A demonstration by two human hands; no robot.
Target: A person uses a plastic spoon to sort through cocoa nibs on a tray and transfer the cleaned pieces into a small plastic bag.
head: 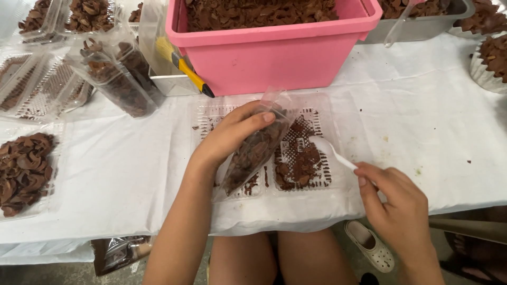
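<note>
Leftmost, a clear tray of brown chips sits on the white tablecloth; behind it, filled clear bags lean by a pink tub of chips. Left hand grips a clear plastic bag of brown chips, tilted over a clear 2-compartment tray at table centre. Right hand, fingers pinched, holds a white plastic spoon reaching into the tray's right compartment.
</note>
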